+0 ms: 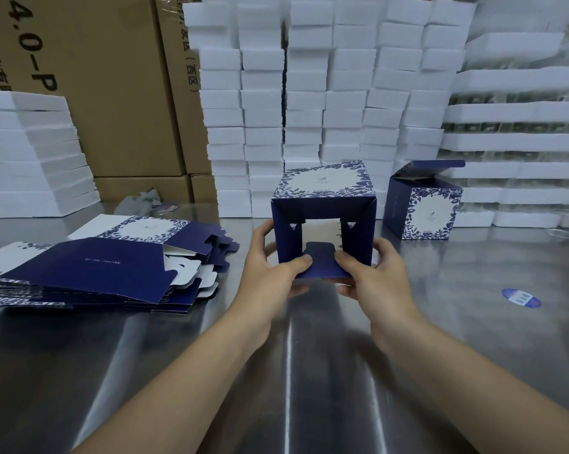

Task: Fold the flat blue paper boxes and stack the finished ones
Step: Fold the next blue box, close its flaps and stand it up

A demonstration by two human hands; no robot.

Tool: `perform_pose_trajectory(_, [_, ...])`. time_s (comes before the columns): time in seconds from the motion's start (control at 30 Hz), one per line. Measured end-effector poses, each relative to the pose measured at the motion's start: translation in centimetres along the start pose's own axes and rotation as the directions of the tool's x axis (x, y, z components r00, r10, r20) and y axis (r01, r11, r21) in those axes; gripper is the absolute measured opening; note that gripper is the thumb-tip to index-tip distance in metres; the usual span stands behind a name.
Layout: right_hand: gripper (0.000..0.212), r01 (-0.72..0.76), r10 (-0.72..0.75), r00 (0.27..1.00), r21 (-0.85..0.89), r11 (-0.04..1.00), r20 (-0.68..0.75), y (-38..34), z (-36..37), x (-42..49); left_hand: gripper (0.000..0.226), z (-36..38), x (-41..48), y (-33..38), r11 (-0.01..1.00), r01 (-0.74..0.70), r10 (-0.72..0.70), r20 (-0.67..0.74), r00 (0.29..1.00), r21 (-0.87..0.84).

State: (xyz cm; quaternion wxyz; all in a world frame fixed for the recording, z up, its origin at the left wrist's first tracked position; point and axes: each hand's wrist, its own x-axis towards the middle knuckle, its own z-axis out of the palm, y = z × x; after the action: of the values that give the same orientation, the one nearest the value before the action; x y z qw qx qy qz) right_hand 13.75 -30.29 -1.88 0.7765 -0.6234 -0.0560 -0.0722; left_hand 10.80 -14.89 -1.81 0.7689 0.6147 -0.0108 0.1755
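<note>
I hold a half-formed blue box (322, 194) with a white floral panel on top, its open end facing me above the steel table (309, 371). My left hand (270, 267) grips its left wall and my right hand (371, 273) grips its right wall. Both thumbs press on the dark blue bottom flap (320, 262), which tilts up into the opening. A pile of flat blue box blanks (89, 267) lies on the table to the left. One folded blue box (422, 208) stands upright at the right, its lid flap open.
Stacks of white foam trays (325, 103) wall off the back and right of the table, with more at the far left (31, 158). Brown cartons (112, 93) stand behind. A round blue sticker (521, 298) lies on the table at the right.
</note>
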Motion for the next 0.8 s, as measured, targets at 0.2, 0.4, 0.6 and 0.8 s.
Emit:
perform_pose_trajectory(0.2, [0.037, -0.018, 0.018, 1.000, 0.035, 0.999, -0.006, -0.4, -0.1, 0.1, 0.047, 0.1, 0.2, -0.1, 0.993, 0.115, -0.115, 0.070, 0.991, 0.002])
perform_pose_trajectory(0.4, [0.036, -0.253, 0.243, 0.959, 0.053, 0.966, 0.144, -0.8, 0.2, -0.8, 0.054, 0.1, 0.1, -0.1, 0.997, 0.023, -0.020, 0.044, 0.999, -0.071])
perform_pose_trajectory(0.6, [0.035, -0.297, 0.295, 0.908, -0.040, 0.954, 0.299, -1.0, 0.7, -1.3, 0.051, 0.3, -0.3, 0.3, 0.997, 0.056, -0.052, 0.062, 0.997, -0.060])
perform_pose_trajectory(0.8, [0.035, -0.156, 0.163, 0.967, -0.050, 0.987, 0.197, -1.1, 0.8, -1.3, 0.041, 0.9, -1.0, 0.4, 0.972, 0.232, -0.229, 0.061, 0.971, -0.036])
